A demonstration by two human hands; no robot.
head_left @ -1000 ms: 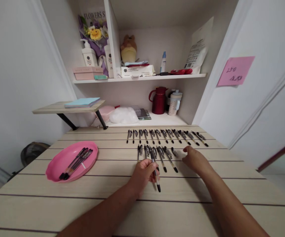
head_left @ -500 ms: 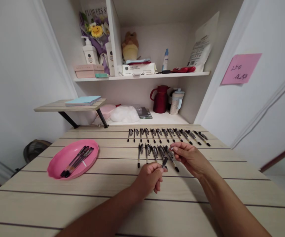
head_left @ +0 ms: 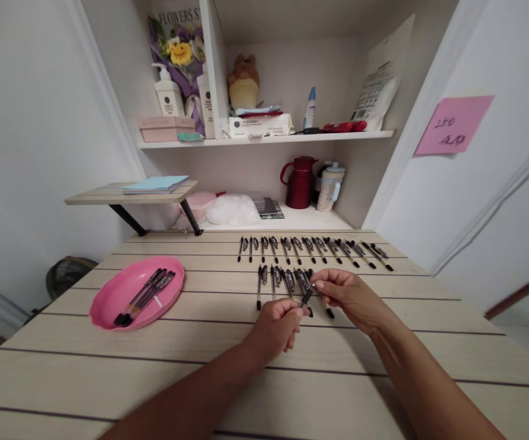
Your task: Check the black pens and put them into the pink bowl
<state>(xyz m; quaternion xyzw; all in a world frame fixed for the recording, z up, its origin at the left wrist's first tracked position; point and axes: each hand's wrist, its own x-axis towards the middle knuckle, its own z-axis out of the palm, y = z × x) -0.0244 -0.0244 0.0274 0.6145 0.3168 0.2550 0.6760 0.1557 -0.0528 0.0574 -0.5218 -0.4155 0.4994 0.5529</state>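
Note:
My left hand [head_left: 279, 324] is closed around a pen [head_left: 307, 297], its black grip slanting up and to the right out of the fingers. At the upper end of that pen, my right hand [head_left: 344, 293] pinches a small silvery pen tip [head_left: 313, 285], partly hidden by the fingers. The tip and pen meet or nearly meet. Just behind both hands lies a short row of uncapped pens [head_left: 273, 287], with dark caps [head_left: 277, 277] beside them. Farther back, a longer row of pens [head_left: 287, 250] lies the same way.
A pink dish [head_left: 104, 287] on the left holds several pens [head_left: 148, 296]. Behind it is a raised wooden shelf [head_left: 85, 194] with blue paper [head_left: 154, 184]. A red jug [head_left: 300, 183] and a pale cup [head_left: 330, 189] stand at the back of the wooden table [head_left: 154, 379].
My right hand has moved slightly left, bringing the pen tip to the upper end of the pen. My left hand has stayed nearly in place with the pen. The view has shifted a little.

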